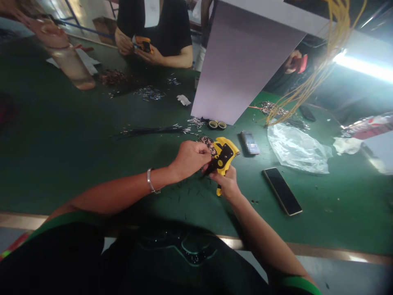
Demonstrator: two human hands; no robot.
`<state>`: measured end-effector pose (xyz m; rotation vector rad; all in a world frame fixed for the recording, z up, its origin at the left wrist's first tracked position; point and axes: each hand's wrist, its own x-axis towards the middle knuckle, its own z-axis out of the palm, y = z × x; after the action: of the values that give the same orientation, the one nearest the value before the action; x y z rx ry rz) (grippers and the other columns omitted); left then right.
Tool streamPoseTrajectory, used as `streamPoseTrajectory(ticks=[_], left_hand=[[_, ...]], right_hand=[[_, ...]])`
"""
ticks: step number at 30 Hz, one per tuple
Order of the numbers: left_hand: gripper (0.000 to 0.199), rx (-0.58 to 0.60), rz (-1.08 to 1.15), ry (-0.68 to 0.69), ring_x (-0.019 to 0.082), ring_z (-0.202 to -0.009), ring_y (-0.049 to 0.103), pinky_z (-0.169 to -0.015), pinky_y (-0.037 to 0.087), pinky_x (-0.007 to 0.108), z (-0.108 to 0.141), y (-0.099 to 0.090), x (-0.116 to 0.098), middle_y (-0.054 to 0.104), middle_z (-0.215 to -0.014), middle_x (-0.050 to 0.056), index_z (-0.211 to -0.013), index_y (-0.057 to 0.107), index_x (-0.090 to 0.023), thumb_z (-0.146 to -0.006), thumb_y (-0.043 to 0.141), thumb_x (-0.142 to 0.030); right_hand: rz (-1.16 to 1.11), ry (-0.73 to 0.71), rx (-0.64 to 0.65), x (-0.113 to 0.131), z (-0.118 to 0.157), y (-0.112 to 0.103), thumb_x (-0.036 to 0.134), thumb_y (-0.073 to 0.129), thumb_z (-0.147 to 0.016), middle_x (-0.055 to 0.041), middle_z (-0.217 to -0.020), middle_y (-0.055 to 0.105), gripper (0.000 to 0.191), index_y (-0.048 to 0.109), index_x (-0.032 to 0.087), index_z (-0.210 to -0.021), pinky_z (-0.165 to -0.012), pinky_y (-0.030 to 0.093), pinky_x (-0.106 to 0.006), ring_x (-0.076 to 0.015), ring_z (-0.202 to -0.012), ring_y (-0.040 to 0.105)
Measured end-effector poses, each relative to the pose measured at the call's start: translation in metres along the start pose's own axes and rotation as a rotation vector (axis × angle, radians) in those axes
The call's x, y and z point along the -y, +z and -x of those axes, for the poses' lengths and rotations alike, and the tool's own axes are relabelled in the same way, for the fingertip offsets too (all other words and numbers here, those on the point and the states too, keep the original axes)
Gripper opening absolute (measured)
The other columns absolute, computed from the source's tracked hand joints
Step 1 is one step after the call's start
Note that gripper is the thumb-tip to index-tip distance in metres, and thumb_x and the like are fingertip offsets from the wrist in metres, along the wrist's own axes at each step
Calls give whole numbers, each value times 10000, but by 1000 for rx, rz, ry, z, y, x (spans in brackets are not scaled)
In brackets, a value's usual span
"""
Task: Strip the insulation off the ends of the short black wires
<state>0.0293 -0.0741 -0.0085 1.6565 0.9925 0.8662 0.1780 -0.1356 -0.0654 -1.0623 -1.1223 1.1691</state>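
My right hand (pixel 226 180) is wrapped round the handles of yellow and black crimping pliers (pixel 225 153), held head up above the green table. Thumb and fingers of my left hand (pixel 192 159) are pinched together against the near side of the pliers' head; what they hold is too small or hidden to make out. Just behind the fingers lies a bunch of copper-tipped wires (pixel 207 143), partly covered by hand and tool. Further back are a pile of small silver ferrules (pixel 195 122) and a row of thin black wires (pixel 156 130) with silver ends.
Two tape rolls (pixel 217 124) sit by a tall grey panel (pixel 242 57). To the right lie a small pixelated item (pixel 250 142), a phone (pixel 282 191) and a plastic bag (pixel 297 149). Yellow wires (pixel 319 78) hang down. Opposite, a person holds an orange tool (pixel 144 44); a bottle (pixel 72 67) appears left.
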Motion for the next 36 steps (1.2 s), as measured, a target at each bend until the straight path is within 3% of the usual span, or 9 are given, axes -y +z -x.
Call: streamPoseTrajectory(ticks=[7, 13, 18, 21, 25, 36], left_hand=[[155, 84, 51, -42, 75, -475, 525, -471, 386, 208, 1, 0, -1, 630, -525, -1, -593, 661, -149, -673, 528, -150], [174, 162, 54, -45, 81, -512, 527, -502, 391, 224, -1, -4, 4, 638, -549, -1, -620, 721, -160, -710, 575, -189], [95, 201, 178, -133, 104, -653, 616, -652, 488, 234, -3, -10, 3, 717, -694, 6, -716, 764, -179, -672, 680, -180], [101, 226, 167, -184, 93, -619, 598, -603, 474, 218, -3, -13, 0, 723, -709, 0, -742, 774, -179, -653, 735, -204], [93, 256, 140, -167, 84, -593, 575, -565, 455, 201, -3, -15, -4, 698, -667, -18, -717, 774, -183, -648, 773, -245], [89, 262, 70, -185, 73, -565, 543, -538, 426, 195, 0, -16, -5, 678, -639, -18, -686, 764, -180, -667, 766, -267]], right_hand=[[139, -24, -2, 1, 0, 0, 192, 632, -623, -20, -771, 697, 201, 655, 191, -823, -703, 525, -346, -207, -717, 646], [441, -123, -76, -3, 3, -2, 212, 580, -676, -13, -704, 657, 94, 611, 202, -764, -602, 489, -307, -173, -609, 572], [802, -365, -181, -12, 6, -3, 189, 557, -659, -55, -822, 661, 303, 553, 214, -961, -679, 516, -362, -233, -720, 613], [917, -551, -172, -12, 6, -3, 176, 549, -675, -102, -920, 658, 411, 502, 204, -1082, -730, 523, -390, -271, -828, 635], [970, -711, -195, -9, 7, -2, 185, 549, -731, -127, -952, 651, 428, 462, 200, -1150, -725, 526, -405, -280, -835, 629], [958, -673, -198, -12, 9, 0, 183, 524, -727, -97, -869, 647, 381, 467, 199, -1104, -663, 504, -365, -258, -754, 626]])
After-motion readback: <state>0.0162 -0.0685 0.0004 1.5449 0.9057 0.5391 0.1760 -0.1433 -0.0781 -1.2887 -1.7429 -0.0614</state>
